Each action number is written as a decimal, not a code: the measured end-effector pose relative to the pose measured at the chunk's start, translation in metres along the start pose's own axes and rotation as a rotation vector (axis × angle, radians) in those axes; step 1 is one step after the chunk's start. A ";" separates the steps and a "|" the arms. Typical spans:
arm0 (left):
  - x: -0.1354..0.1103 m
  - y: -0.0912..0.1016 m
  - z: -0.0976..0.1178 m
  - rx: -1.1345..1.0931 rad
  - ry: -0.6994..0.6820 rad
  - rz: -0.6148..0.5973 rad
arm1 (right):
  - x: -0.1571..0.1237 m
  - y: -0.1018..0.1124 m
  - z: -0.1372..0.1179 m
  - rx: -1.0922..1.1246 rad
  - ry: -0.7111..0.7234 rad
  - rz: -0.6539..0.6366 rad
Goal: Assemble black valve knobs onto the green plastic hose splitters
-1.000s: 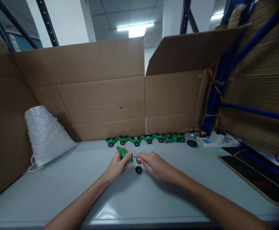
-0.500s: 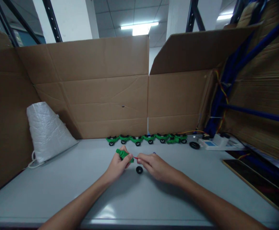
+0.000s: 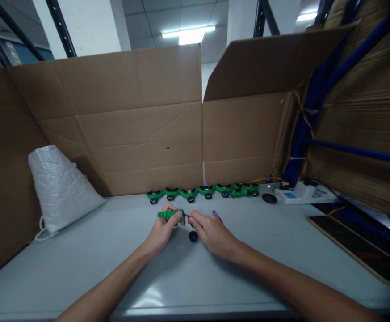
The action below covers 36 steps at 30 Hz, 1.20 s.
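Note:
My left hand (image 3: 164,228) is closed around a green toy vehicle body (image 3: 168,215), its thumb pressed on the near side. Just to the right, my right hand (image 3: 211,230) pinches a thin red rod (image 3: 187,216) whose tip points at the end of the green body; whether they touch is too small to tell. Most of the rod is hidden by the fingers. A black toy wheel (image 3: 193,236) is below the fingertips, over the white table (image 3: 114,264). Behind my right hand shows a blue pen-like piece (image 3: 216,215), its lower end hidden.
Several green toy vehicles (image 3: 188,195) with black wheels line the back of the table. Right of them are a black ring (image 3: 269,198) and a white power strip (image 3: 305,195). A white bag (image 3: 62,192) leans at left. Cardboard (image 3: 141,134) walls the back; a dark panel (image 3: 355,246) lies right.
The green body has turned closer to level in my left hand. The red rod stays by its end. The whole view has shifted slightly, and more of the blue piece shows.

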<state>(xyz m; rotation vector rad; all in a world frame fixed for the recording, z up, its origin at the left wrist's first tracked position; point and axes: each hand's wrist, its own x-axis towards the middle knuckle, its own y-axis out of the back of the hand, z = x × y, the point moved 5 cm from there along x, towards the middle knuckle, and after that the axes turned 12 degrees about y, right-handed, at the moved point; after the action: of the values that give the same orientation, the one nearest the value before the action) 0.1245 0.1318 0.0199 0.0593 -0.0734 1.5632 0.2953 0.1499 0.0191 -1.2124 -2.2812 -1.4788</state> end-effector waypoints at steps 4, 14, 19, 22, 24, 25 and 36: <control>-0.002 -0.003 0.001 -0.302 0.147 -0.081 | 0.000 0.005 -0.003 -0.008 0.046 -0.021; -0.007 -0.006 0.004 -0.612 0.315 -0.217 | -0.002 0.004 -0.009 0.000 0.151 0.015; -0.006 -0.004 0.002 -0.655 0.323 -0.219 | -0.003 0.000 -0.014 0.002 0.172 0.042; -0.005 -0.002 -0.002 -0.649 0.328 -0.214 | -0.004 -0.001 -0.014 -0.019 0.176 0.037; -0.004 -0.002 -0.005 -0.640 0.349 -0.197 | -0.005 -0.003 -0.014 -0.027 0.184 0.029; -0.003 -0.001 -0.007 -0.630 0.362 -0.190 | -0.006 -0.004 -0.015 -0.028 0.189 0.024; 0.001 -0.003 -0.017 -0.400 0.379 -0.217 | -0.006 0.004 -0.021 -0.009 0.268 0.039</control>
<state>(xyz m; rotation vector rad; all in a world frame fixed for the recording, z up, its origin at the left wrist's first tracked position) 0.1273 0.1339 0.0033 -0.5263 -0.0768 1.2960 0.2964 0.1302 0.0295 -0.9863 -2.0661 -1.5349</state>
